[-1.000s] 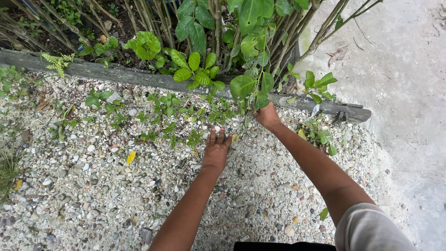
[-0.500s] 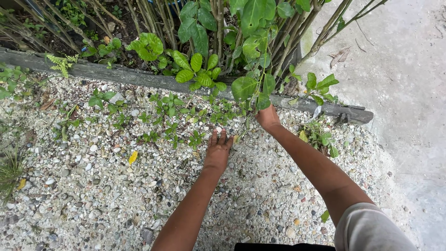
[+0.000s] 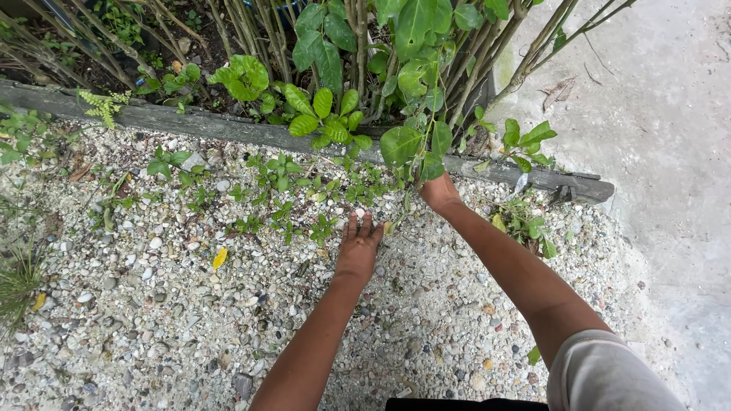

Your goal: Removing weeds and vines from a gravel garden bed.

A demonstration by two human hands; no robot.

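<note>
We see small green weeds sprouting from the pale gravel, just in front of a weathered wooden border. Our left hand lies flat on the stones at the weeds' right edge, its grip spread, holding nothing. Our right hand reaches under the broad leaves of a shrub beside the border; its fingers are hidden, so we cannot tell its grip. Concrete lies to the right.

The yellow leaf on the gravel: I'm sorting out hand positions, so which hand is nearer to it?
Left. The left hand lies flat on the gravel, to the right of the yellow leaf. The right hand is farther right, up by the wooden border.
</note>
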